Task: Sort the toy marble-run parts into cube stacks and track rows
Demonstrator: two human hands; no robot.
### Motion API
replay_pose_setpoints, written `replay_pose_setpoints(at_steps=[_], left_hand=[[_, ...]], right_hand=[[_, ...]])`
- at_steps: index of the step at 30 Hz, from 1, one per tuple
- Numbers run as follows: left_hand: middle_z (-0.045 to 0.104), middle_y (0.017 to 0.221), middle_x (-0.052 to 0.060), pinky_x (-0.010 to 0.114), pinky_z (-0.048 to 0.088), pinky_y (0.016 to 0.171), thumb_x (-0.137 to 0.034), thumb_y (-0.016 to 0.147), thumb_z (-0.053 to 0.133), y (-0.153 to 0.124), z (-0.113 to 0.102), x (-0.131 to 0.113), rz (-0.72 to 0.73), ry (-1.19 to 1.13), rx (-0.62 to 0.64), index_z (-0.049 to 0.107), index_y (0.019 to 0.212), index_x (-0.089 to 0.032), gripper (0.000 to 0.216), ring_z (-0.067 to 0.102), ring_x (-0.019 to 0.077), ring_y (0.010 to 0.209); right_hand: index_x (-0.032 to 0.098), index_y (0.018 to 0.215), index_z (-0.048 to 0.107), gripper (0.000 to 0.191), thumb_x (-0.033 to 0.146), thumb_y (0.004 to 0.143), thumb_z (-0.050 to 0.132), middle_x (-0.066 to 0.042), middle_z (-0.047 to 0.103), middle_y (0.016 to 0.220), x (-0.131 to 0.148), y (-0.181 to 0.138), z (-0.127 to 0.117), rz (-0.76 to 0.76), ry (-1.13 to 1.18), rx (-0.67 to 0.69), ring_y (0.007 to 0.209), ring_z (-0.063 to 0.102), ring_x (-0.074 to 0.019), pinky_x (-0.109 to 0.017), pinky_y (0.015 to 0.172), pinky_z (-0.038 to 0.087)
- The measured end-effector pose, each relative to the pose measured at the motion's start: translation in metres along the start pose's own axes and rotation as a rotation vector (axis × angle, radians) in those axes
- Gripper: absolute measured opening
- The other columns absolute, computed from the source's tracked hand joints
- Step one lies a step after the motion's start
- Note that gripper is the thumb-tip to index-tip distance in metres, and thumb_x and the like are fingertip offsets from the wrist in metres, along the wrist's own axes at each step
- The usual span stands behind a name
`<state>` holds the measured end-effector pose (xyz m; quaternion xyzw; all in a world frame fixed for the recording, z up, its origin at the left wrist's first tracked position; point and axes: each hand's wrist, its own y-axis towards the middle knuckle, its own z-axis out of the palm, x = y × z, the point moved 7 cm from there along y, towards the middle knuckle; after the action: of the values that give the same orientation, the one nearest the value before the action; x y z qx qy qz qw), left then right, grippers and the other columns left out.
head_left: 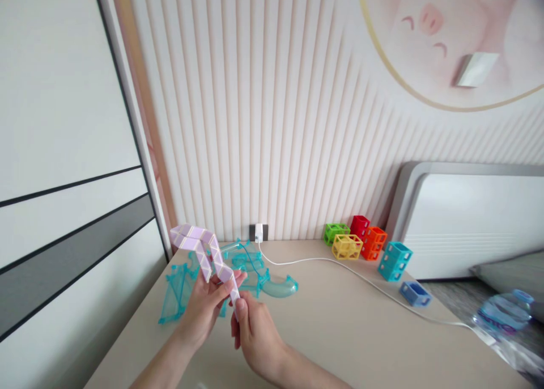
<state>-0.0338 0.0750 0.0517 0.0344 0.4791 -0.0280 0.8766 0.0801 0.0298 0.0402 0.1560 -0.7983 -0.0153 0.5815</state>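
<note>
Both hands hold a purple and white snake puzzle (216, 258) made of jointed wedge pieces, raised above the table. Its upper end bends over to the left, and a short section hangs down beside the main length. My left hand (207, 301) is closed around the middle of it, near a bend. Lower down, my right hand (256, 326) pinches the straight lower end between thumb and fingers. Behind the hands, translucent teal plastic pieces (278, 287) lie on the table, partly hidden by the puzzle and my hands.
Green (337, 233), yellow (347, 246), red (359, 226), orange (374, 242), teal (395, 261) and blue (415, 294) open-frame blocks stand at the right. A white cable (314, 259) runs from a wall charger (259, 232) across the table (340, 332). A plastic bottle (504, 312) lies beyond the right edge.
</note>
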Motion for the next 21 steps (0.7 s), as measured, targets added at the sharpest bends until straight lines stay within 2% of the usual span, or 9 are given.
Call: replay_pose_setpoints(at_steps=[3,7,10,12,14,16,19,21], left_hand=[[0.075,0.094,0.003,0.041,0.059,0.084,-0.026,0.064,0.088,-0.005,-0.008,0.007,-0.064,0.005,0.006,0.061,0.108,-0.023,0.052,0.074,0.0295,0.097],[0.075,0.095,0.004,0.031,0.058,0.067,-0.03,0.067,0.087,-0.019,-0.014,0.018,-0.116,0.052,0.031,0.06,0.116,-0.025,0.056,0.073,0.0295,0.098],[0.074,0.093,0.004,0.03,0.058,0.07,-0.032,0.07,0.086,-0.03,-0.013,0.019,-0.127,0.079,0.056,0.061,0.111,-0.025,0.048,0.073,0.028,0.098],[0.074,0.094,0.004,0.033,0.058,0.075,-0.032,0.073,0.084,-0.035,-0.01,0.018,-0.155,0.121,0.093,0.061,0.107,-0.025,0.042,0.073,0.027,0.096],[0.074,0.092,0.004,0.034,0.058,0.075,-0.032,0.075,0.081,-0.037,-0.008,0.015,-0.187,0.222,0.154,0.059,0.112,-0.025,0.044,0.074,0.0257,0.09],[0.073,0.087,0.004,0.033,0.058,0.072,-0.03,0.076,0.081,-0.031,-0.012,0.006,-0.173,0.365,0.204,0.056,0.12,-0.024,0.052,0.074,0.0231,0.079],[0.073,0.081,0.001,0.027,0.054,0.058,-0.032,0.074,0.08,-0.007,-0.033,-0.013,-0.102,0.54,0.132,0.049,0.128,-0.024,0.062,0.069,0.0175,0.058],[0.072,0.076,0.0,0.023,0.046,0.045,-0.034,0.07,0.081,0.015,-0.051,-0.024,-0.067,0.633,0.059,0.048,0.126,-0.021,0.066,0.064,0.0151,0.047]], right_hand=[[0.02,0.083,0.053,0.062,0.068,0.098,0.017,0.001,0.055,0.055,0.001,-0.007,0.007,0.06,0.027,0.065,0.044,0.051,-0.0112,-0.022,0.049,0.039],[0.019,0.089,0.054,0.064,0.072,0.096,0.018,0.002,0.054,0.053,-0.009,-0.018,0.022,0.093,0.128,0.147,0.04,0.049,-0.01,-0.02,0.044,0.038],[0.019,0.101,0.054,0.07,0.077,0.092,0.017,0.006,0.049,0.048,-0.014,-0.025,0.032,0.114,0.263,0.266,0.037,0.046,-0.0103,-0.019,0.038,0.034],[0.02,0.107,0.054,0.071,0.078,0.091,0.018,0.006,0.048,0.049,-0.012,-0.029,0.033,0.121,0.298,0.39,0.038,0.047,-0.0112,-0.019,0.038,0.035],[0.02,0.103,0.059,0.067,0.074,0.094,0.021,0.005,0.051,0.052,-0.009,-0.034,0.024,0.106,0.213,0.468,0.043,0.05,-0.0113,-0.021,0.046,0.042],[0.02,0.096,0.065,0.064,0.069,0.097,0.023,0.003,0.053,0.055,-0.007,-0.04,0.005,0.074,0.07,0.447,0.048,0.052,-0.0112,-0.023,0.057,0.047],[0.021,0.099,0.069,0.063,0.064,0.1,0.023,0.002,0.054,0.057,-0.014,-0.054,-0.021,0.06,-0.046,0.37,0.051,0.052,-0.012,-0.025,0.063,0.047],[0.021,0.103,0.069,0.062,0.064,0.1,0.024,0.002,0.055,0.057,-0.025,-0.066,-0.037,0.089,-0.074,0.306,0.053,0.052,-0.0129,-0.027,0.066,0.048]])
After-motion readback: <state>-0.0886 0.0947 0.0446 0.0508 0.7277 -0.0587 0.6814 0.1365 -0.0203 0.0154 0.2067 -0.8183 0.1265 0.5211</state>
